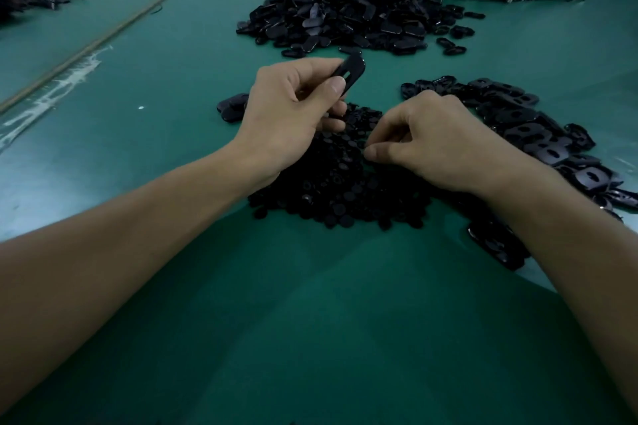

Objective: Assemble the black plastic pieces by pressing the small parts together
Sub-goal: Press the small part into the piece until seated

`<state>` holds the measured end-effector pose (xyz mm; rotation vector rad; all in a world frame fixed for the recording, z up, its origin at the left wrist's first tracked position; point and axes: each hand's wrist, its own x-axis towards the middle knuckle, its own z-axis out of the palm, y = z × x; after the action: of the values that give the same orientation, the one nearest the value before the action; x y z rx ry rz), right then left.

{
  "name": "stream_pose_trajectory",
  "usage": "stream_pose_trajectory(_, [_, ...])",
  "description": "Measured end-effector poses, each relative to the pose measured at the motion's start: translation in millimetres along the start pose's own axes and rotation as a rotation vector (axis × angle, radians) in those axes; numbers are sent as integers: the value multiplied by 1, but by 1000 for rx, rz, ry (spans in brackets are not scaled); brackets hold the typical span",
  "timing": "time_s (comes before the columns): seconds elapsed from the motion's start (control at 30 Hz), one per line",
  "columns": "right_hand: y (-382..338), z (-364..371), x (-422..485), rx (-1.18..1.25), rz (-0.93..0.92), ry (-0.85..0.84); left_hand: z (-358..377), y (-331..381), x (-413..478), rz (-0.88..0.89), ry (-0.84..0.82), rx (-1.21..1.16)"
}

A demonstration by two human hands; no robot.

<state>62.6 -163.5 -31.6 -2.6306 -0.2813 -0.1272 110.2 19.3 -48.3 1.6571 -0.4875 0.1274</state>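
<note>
Over the near green table mat (310, 321), the left hand (290, 117) pinches a black slotted oval plastic plate (352, 72) aloft; the right hand (438, 145), curled into the heap of small round black plastic studs (338, 190), grasp indiscernible, should isolate one.

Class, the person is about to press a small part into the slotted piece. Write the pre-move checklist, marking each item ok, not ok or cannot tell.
1. Left hand grips the slotted piece, lifted off the table: ok.
2. Slot partly shows beside the thumb: ok.
3. Right hand is at the pile of small round parts: ok.
4. One small part pinched in the right hand: cannot tell.
5. Small part brought to the slot: not ok, the hands are apart.
6. More slotted pieces, the right-side heap, lie close by: ok.
</note>
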Motion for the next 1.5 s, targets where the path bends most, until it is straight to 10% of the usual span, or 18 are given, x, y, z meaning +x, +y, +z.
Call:
stream_pose_trajectory(0.77, [-4,-8,-5,641,15,253,1,2,0,-9,16,-2])
stream_pose_trajectory(1.5, [-10,-2,-5,473,29,389,4,3,-6,107,-9,71])
